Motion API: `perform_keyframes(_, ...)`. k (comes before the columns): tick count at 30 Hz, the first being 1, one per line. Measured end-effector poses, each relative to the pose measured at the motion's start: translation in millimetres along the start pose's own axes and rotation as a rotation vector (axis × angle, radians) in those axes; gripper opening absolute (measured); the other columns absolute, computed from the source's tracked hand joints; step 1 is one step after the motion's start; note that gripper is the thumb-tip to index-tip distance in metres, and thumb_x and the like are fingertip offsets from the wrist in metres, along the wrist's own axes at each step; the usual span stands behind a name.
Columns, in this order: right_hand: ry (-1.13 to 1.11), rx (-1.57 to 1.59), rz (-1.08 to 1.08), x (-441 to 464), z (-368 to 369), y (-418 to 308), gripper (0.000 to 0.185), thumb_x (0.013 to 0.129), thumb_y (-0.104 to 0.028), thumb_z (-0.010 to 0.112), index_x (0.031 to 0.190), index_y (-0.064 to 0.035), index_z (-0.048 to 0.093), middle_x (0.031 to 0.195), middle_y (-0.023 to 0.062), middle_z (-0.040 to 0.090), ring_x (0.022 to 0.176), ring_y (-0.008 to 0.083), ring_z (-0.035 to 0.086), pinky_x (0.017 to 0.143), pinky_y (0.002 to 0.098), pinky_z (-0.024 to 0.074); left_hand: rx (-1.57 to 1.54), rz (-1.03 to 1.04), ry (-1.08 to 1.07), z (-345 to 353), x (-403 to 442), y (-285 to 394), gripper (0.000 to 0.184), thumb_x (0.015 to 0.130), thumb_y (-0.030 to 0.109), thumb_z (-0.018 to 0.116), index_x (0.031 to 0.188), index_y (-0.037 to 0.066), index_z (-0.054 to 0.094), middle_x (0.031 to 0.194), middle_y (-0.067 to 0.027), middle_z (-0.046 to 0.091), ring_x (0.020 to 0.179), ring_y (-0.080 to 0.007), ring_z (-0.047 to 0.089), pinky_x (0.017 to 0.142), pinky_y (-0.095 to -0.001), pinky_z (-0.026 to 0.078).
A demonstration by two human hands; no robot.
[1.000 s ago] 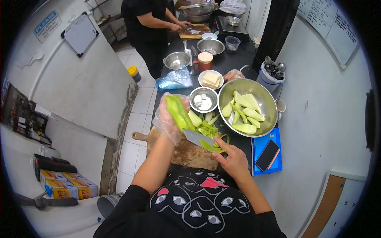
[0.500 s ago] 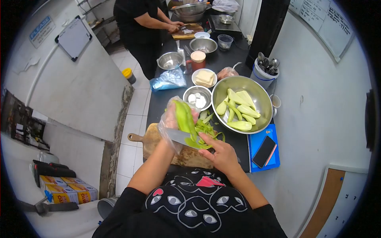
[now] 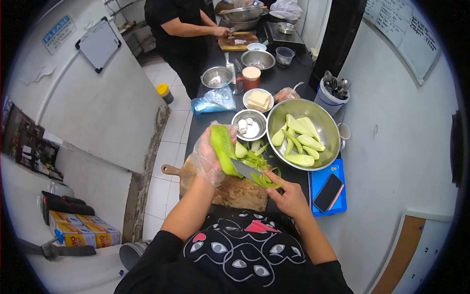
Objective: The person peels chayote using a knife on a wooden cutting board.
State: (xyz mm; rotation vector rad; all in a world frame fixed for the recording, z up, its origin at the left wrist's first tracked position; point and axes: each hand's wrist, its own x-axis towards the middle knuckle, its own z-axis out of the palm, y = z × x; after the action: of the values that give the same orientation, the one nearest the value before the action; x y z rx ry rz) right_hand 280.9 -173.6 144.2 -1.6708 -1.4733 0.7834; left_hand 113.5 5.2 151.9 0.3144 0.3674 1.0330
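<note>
My left hand, in a clear plastic glove, is wrapped round a long green vegetable held tilted over the wooden board. My right hand grips a knife, whose blade lies against the lower end of the vegetable. Green peelings are heaped at the board's far edge, and some strips hang over the blade near my right fingers. One pale peeled piece rests just beyond my left hand. Several peeled vegetables lie in the large steel bowl to the right.
Beyond the board are a small steel bowl with white pieces, a bowl of pale yellow slabs, a blue plastic bag and a red mug. A phone sits at the right. A co-worker's hands are at another board.
The knife has swung from across my left wrist back to the vegetable's lower end, with my right hand moving right. The camera view has shifted slightly.
</note>
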Motion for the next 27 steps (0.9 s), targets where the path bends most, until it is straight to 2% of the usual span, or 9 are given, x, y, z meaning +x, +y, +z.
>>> perform_keyframes(3,0.039,-0.131,-0.057,-5,-3,4,0.045,0.081,-0.039,0.064,0.124,-0.0286,0.056,0.076,0.0151,0.063,0.068,0.0338,0.061,0.062,0.0389,0.049,-0.029,0.018,0.172,12,-1,4,0.037,0.094,0.036,0.041,0.093,0.002,0.055,0.086,-0.0117,0.059,0.077,-0.0218,0.058,0.069,-0.0319,0.051)
perform_keyframes(5,0.044,-0.221,-0.05,-8,-6,-1,0.045,0.079,-0.041,0.065,0.122,-0.0303,0.056,0.073,0.0137,0.061,0.066,0.0332,0.06,0.06,0.0409,0.0487,-0.076,0.015,0.137,-3,8,5,0.036,0.094,0.036,0.041,0.094,0.003,0.055,0.086,-0.0112,0.059,0.075,-0.0215,0.057,0.068,-0.0318,0.051)
perform_keyframes(8,0.014,-0.245,-0.019,-8,-9,-9,0.048,0.078,-0.035,0.068,0.122,-0.0194,0.057,0.082,0.0179,0.064,0.071,0.0335,0.061,0.063,0.0378,0.0477,-0.092,-0.005,0.015,-10,10,6,0.035,0.094,0.036,0.04,0.095,0.004,0.054,0.085,-0.0112,0.059,0.074,-0.0211,0.057,0.067,-0.031,0.051)
perform_keyframes(9,0.038,-0.256,-0.047,-9,-6,-7,0.048,0.078,-0.037,0.067,0.123,-0.0236,0.057,0.077,0.016,0.062,0.068,0.0328,0.061,0.061,0.0389,0.0478,-0.089,-0.013,-0.037,-8,9,6,0.034,0.094,0.036,0.04,0.096,0.004,0.054,0.085,-0.0113,0.059,0.074,-0.021,0.057,0.067,-0.0307,0.051)
perform_keyframes(11,0.091,-0.281,-0.115,-6,-2,-1,0.047,0.079,-0.043,0.064,0.123,-0.032,0.055,0.068,0.0122,0.058,0.063,0.0312,0.06,0.057,0.0412,0.0481,-0.017,-0.03,0.073,1,6,7,0.034,0.095,0.036,0.04,0.097,0.004,0.053,0.086,-0.0118,0.059,0.073,-0.0212,0.057,0.067,-0.0304,0.051)
perform_keyframes(15,0.079,-0.266,-0.124,-1,1,-5,0.047,0.079,-0.043,0.064,0.124,-0.0314,0.055,0.068,0.0122,0.058,0.062,0.0304,0.059,0.057,0.0403,0.0477,-0.001,-0.179,0.113,2,1,2,0.031,0.093,0.036,0.043,0.1,0.009,0.057,0.088,-0.0104,0.06,0.078,-0.0201,0.06,0.065,-0.0299,0.054)
perform_keyframes(20,0.093,-0.191,-0.133,6,-3,-5,0.048,0.079,-0.042,0.064,0.125,-0.031,0.054,0.069,0.0129,0.058,0.061,0.0306,0.059,0.057,0.04,0.0474,0.09,-0.166,0.125,19,-12,-11,0.033,0.093,0.037,0.044,0.098,0.006,0.057,0.082,-0.01,0.061,0.072,-0.0189,0.06,0.065,-0.0277,0.053)
perform_keyframes(23,-0.045,-0.209,-0.107,-3,-12,-5,0.048,0.08,-0.042,0.064,0.125,-0.0302,0.054,0.07,0.0133,0.059,0.061,0.0311,0.058,0.057,0.04,0.0475,0.094,-0.147,0.088,13,-5,-5,0.032,0.093,0.036,0.045,0.095,0.006,0.057,0.08,-0.0095,0.061,0.069,-0.0182,0.06,0.064,-0.0267,0.053)
perform_keyframes(27,0.018,-0.208,-0.148,-8,-8,3,0.047,0.079,-0.042,0.064,0.124,-0.0297,0.055,0.071,0.0138,0.06,0.063,0.0321,0.059,0.058,0.0401,0.0473,0.066,-0.147,0.099,13,-1,1,0.031,0.092,0.035,0.046,0.093,0.006,0.057,0.081,-0.0098,0.061,0.068,-0.0179,0.06,0.062,-0.0264,0.053)
